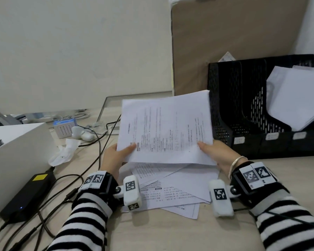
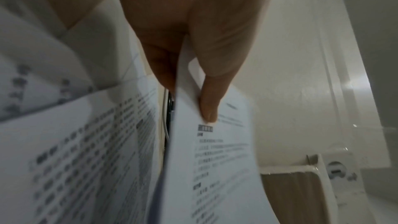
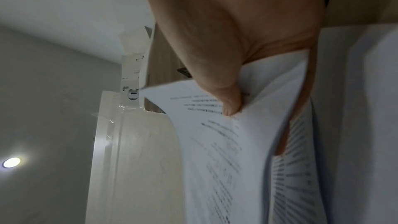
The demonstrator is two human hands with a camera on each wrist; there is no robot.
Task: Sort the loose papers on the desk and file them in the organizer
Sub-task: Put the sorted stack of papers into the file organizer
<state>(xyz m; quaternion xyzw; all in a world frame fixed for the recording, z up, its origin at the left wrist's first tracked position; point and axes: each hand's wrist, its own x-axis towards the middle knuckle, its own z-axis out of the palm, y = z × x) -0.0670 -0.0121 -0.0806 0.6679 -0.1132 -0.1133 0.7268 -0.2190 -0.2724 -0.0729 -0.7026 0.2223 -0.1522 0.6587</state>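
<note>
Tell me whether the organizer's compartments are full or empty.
Partly filled. The black organizer holds white sheets leaning in its right compartment; the two left compartments look empty, though their depths are shadowed.

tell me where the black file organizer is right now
In the head view the black file organizer stands on the desk's right side, against the brown board, just beyond the right hand.

Close in on the left hand (image 2: 183, 28): thumb on the printed face of the held sheet (image 2: 215, 168), fingers behind it, pinching near its edge. The sheet stands tilted, print blurred. To its left, more printed papers (image 2: 86, 159) lie lower, apart from it. Pale wall panel (image 2: 301, 91) behind.
</note>
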